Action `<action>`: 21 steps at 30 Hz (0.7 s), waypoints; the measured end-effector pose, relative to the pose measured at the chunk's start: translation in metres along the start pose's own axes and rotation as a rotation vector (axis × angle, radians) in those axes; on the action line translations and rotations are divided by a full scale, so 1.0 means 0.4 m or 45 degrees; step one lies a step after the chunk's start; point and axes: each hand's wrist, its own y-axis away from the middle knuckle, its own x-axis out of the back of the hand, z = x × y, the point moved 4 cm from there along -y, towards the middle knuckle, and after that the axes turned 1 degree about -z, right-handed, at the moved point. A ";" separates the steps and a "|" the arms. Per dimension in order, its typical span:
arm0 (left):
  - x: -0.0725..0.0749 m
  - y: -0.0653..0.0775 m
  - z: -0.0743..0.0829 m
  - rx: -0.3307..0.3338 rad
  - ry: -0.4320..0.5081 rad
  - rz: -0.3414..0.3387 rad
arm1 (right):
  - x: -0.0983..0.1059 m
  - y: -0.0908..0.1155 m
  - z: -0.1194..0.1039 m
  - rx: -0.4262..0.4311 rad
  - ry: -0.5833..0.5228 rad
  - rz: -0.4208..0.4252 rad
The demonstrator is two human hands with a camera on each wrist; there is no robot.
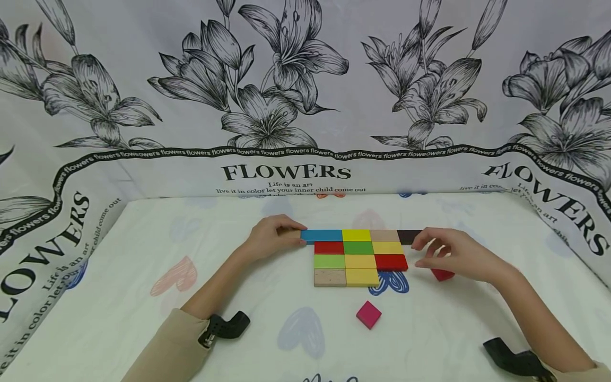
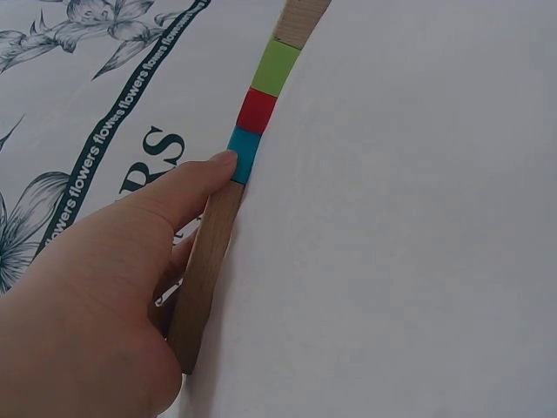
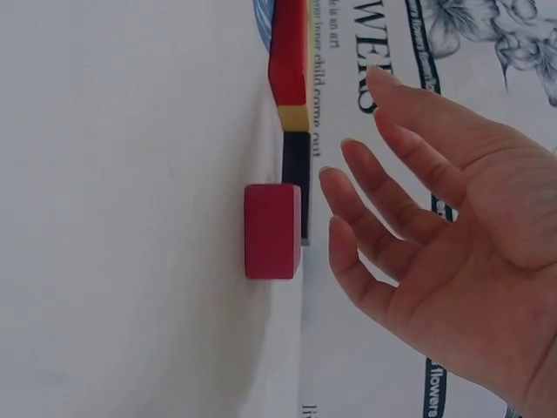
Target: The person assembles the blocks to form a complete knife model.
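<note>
Flat coloured blocks lie edge to edge in stepped rows. At the far row's left end, my left hand [image 1: 274,237] pinches the blue block [image 1: 323,236]; in the left wrist view the thumb presses the blue block [image 2: 246,155], beside a bare wood strip [image 2: 209,270]. My right hand [image 1: 460,254], fingers loosely bent and holding nothing, hovers by the black block [image 1: 408,237] at that row's right end. Partly hidden under it lies a loose red block [image 1: 443,275]. In the right wrist view, the palm and fingers [image 3: 418,165] are apart from a crimson block [image 3: 271,231].
A loose crimson block [image 1: 369,315] lies turned cornerwise, nearer than the rows. The white cloth [image 1: 267,339] with printed hearts covers the table. Behind it hangs a flower-printed curtain [image 1: 353,95]. A black device [image 1: 229,324] is on the left wrist and another [image 1: 515,358] on the right.
</note>
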 end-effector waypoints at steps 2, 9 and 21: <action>0.000 0.000 0.000 0.005 0.004 -0.001 | 0.008 0.015 0.013 -0.004 0.001 0.022; 0.001 0.001 0.001 0.013 0.007 -0.001 | 0.035 0.065 0.064 0.045 0.041 0.080; -0.001 0.000 -0.003 0.006 0.002 0.002 | 0.034 0.082 0.133 -0.022 -0.014 0.027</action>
